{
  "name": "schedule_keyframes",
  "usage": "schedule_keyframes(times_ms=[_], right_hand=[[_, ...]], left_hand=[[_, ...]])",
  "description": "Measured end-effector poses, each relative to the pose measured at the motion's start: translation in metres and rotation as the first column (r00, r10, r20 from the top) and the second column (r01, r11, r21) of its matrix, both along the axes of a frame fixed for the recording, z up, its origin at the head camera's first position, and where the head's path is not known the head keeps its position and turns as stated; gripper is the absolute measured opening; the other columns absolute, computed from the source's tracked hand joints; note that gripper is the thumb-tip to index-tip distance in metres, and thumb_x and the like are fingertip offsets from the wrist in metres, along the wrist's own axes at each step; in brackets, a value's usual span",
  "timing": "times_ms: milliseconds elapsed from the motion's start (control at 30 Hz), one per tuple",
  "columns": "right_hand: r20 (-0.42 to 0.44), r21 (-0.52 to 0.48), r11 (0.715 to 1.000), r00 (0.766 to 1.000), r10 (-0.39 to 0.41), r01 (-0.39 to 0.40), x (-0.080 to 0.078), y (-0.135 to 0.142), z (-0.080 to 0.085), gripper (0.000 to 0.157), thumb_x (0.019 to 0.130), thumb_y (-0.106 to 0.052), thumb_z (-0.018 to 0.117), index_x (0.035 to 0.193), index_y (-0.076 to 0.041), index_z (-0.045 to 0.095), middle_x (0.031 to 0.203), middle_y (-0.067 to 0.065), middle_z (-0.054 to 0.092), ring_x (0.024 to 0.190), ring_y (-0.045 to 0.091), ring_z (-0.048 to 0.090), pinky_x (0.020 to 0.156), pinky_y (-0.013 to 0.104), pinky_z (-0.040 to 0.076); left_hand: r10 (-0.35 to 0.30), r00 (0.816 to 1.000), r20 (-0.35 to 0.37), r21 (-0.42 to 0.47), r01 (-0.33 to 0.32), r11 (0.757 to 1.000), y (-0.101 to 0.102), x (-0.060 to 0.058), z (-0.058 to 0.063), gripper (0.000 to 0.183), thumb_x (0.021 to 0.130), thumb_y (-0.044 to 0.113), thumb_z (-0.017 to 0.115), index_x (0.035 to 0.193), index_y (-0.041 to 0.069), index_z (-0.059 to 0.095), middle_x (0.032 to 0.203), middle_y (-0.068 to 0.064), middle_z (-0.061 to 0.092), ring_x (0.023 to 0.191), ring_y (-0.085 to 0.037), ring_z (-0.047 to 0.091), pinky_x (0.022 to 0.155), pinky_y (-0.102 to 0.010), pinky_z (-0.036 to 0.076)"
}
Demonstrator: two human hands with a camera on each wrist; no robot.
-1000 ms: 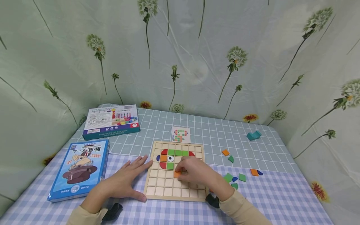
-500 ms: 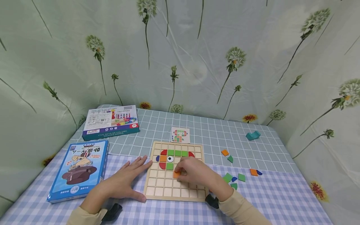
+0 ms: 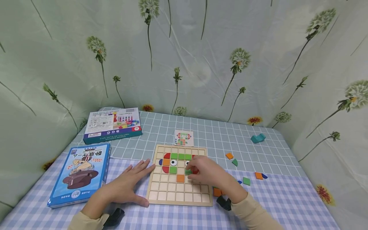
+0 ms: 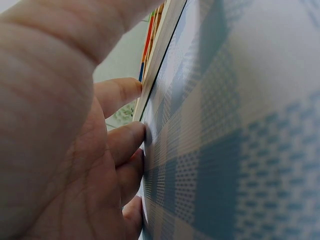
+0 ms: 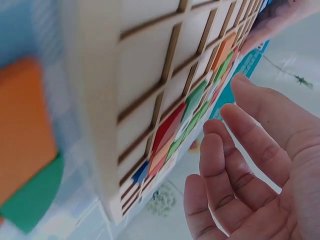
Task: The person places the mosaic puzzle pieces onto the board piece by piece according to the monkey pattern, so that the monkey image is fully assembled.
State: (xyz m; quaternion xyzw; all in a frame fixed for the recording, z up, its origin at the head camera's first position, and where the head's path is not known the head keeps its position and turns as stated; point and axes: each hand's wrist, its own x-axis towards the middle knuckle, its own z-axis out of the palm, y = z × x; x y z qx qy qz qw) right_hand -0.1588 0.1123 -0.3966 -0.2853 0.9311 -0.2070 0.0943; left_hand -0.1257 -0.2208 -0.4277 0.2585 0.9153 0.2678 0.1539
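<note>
On the counter, the grid board seats the orange tile. Left hand: spread, touching board edge. Right hand: fingers apart, empty. Apparent step: tile-laying; next likely requires a loose green square.

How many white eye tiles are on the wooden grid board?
2: the left eye tile beside an orange square tile, and the right eye tile, partly covered by the right hand, which could hide more.

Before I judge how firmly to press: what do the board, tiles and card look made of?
Board: probably wood, matte, by its pale tan frame and slats.
Tiles: perhaps painted wood or plastic, smooth; flat, even colour leaves it open.
Card: likely paper or cardboard, printed on white.
</note>
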Motion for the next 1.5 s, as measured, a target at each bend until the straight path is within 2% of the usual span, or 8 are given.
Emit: schedule_keyframes(times_ms=[233, 467, 667, 800, 933, 1033, 1233, 1500], right_hand=[[0.002, -0.039, 0.998, 0.999, -0.054, 0.054, -0.002, 0.021, 0.005, 0.020, 0.093, -0.016, 0.084, 0.111, -0.008, 0.080, 0.103, 0.000, 0.076, 0.092, 0.017, 0.069, 0.077, 0.026, 0.059], [0.011, -0.021, 0.987, 0.987, -0.160, 0.160, -0.006, 0.048, 0.009, 0.021, 0.095, -0.021, 0.083, 0.113, -0.011, 0.079, 0.104, -0.002, 0.074, 0.095, 0.014, 0.065, 0.084, 0.031, 0.060], [-0.017, -0.007, 0.980, 0.980, -0.197, 0.197, -0.008, 0.073, 0.009, 0.024, 0.096, -0.021, 0.082, 0.116, -0.010, 0.078, 0.104, -0.002, 0.074, 0.094, 0.014, 0.064, 0.084, 0.033, 0.059], [-0.054, 0.011, 0.965, 0.964, -0.260, 0.261, -0.014, 0.092, 0.008, 0.028, 0.096, -0.019, 0.082, 0.120, -0.007, 0.077, 0.107, 0.004, 0.075, 0.096, 0.018, 0.065, 0.086, 0.039, 0.060], [-0.064, 0.050, 0.934, 0.934, -0.351, 0.355, -0.021, 0.109, 0.006, 0.035, 0.095, -0.018, 0.083, 0.126, -0.004, 0.074, 0.112, 0.011, 0.075, 0.100, 0.024, 0.067, 0.090, 0.046, 0.063], [-0.059, 0.079, 0.915, 0.918, -0.393, 0.397, -0.028, 0.121, 0.003, 0.043, 0.095, -0.020, 0.082, 0.132, -0.002, 0.070, 0.117, 0.017, 0.073, 0.103, 0.030, 0.069, 0.091, 0.049, 0.064], [-0.051, 0.091, 0.898, 0.903, -0.427, 0.430, -0.038, 0.134, -0.001, 0.055, 0.095, -0.022, 0.082, 0.142, 0.000, 0.064, 0.124, 0.025, 0.070, 0.109, 0.038, 0.070, 0.092, 0.053, 0.064], [-0.015, 0.118, 0.889, 0.896, -0.443, 0.442, -0.044, 0.136, -0.006, 0.047, 0.094, -0.021, 0.084, 0.132, 0.001, 0.069, 0.115, 0.022, 0.073, 0.099, 0.031, 0.069, 0.089, 0.051, 0.063]], left_hand=[[0.015, 1.000, 0.015, -0.007, -0.014, 1.000, -0.001, -0.001, -0.003, 0.124, 0.070, 0.068, 0.091, 0.170, 0.020, 0.035, 0.180, -0.017, 0.021, 0.166, -0.049, 0.017, 0.127, -0.080, 0.010], [0.016, 1.000, 0.014, -0.007, -0.016, 1.000, -0.001, -0.001, -0.004, 0.124, 0.070, 0.068, 0.092, 0.169, 0.020, 0.036, 0.180, -0.017, 0.022, 0.166, -0.049, 0.018, 0.127, -0.079, 0.011], [0.009, 1.000, 0.013, -0.003, -0.009, 1.000, 0.000, 0.001, -0.001, 0.124, 0.070, 0.066, 0.092, 0.170, 0.019, 0.035, 0.179, -0.018, 0.022, 0.165, -0.050, 0.018, 0.127, -0.080, 0.012], [0.007, 1.000, 0.010, -0.007, -0.007, 1.000, -0.001, 0.000, -0.002, 0.124, 0.070, 0.066, 0.092, 0.170, 0.019, 0.035, 0.180, -0.018, 0.022, 0.165, -0.050, 0.019, 0.127, -0.080, 0.012], [0.013, 1.000, 0.021, -0.003, -0.013, 1.000, -0.002, -0.001, -0.003, 0.124, 0.070, 0.067, 0.092, 0.170, 0.020, 0.035, 0.180, -0.017, 0.021, 0.166, -0.049, 0.017, 0.127, -0.080, 0.011], [0.012, 1.000, 0.023, 0.001, -0.012, 1.000, -0.002, 0.000, -0.003, 0.124, 0.070, 0.068, 0.091, 0.170, 0.020, 0.035, 0.180, -0.017, 0.021, 0.165, -0.050, 0.017, 0.127, -0.080, 0.010], [0.019, 1.000, 0.021, -0.001, -0.019, 1.000, -0.002, -0.002, -0.004, 0.124, 0.069, 0.068, 0.091, 0.169, 0.020, 0.035, 0.180, -0.017, 0.021, 0.166, -0.049, 0.017, 0.127, -0.080, 0.010], [0.012, 1.000, 0.022, 0.003, -0.012, 1.000, -0.001, -0.001, -0.003, 0.123, 0.071, 0.067, 0.092, 0.170, 0.020, 0.035, 0.180, -0.017, 0.021, 0.165, -0.050, 0.017, 0.127, -0.080, 0.010]])
